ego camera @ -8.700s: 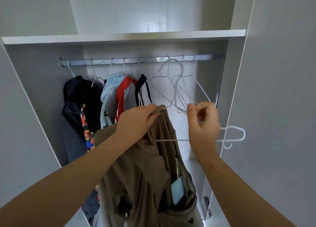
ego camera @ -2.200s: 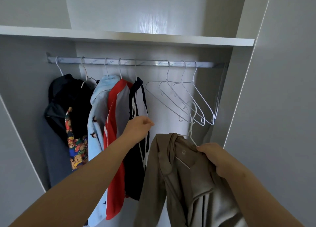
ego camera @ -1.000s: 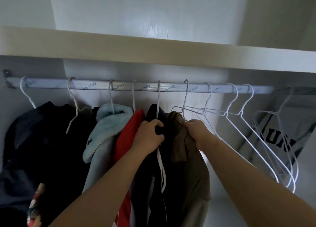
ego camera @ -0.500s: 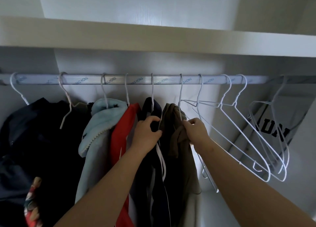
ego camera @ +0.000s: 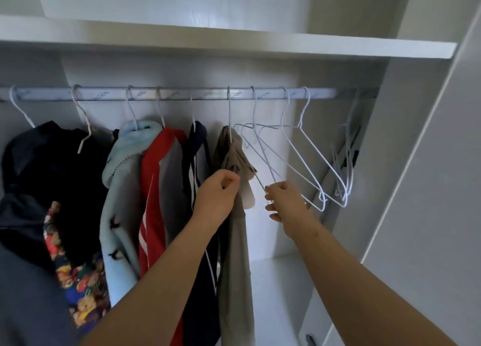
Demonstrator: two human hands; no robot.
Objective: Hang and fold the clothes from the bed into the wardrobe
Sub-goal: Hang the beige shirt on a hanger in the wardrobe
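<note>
Rail (ego camera: 197,94) runs under a white shelf (ego camera: 234,41) and its left half is packed: black garment (ego camera: 52,163) far left with a bear-print fabric (ego camera: 78,267) below it, then light blue fleece (ego camera: 122,189), red-and-grey jacket (ego camera: 156,189), navy garment (ego camera: 197,147), all tight against each other. Right half: empty white wire hangers (ego camera: 307,158) bunched and overlapping, their lower ends tangled near the right hand; a second bunch of hangers (ego camera: 343,173) is at the far right against the side panel (ego camera: 429,189). The navy garment touches the khaki jacket (ego camera: 234,241) on its left, and the nearest empty hanger crosses close on its right. The khaki jacket is on the rail by a white hook, between navy and the empties. It hangs narrow and bunched, collar crumpled at the top, one fold sticking out to the right, the rest dropping straight and limp. Left hand (ego camera: 217,197): fingers curled, thumb and forefinger pinching the jacket's front fold just below the collar. Right hand (ego camera: 285,202): fingers curled, pinching a hanger wire (ego camera: 260,181) that comes out from under the jacket's shoulder; can't tell which hanger it belongs to.
</note>
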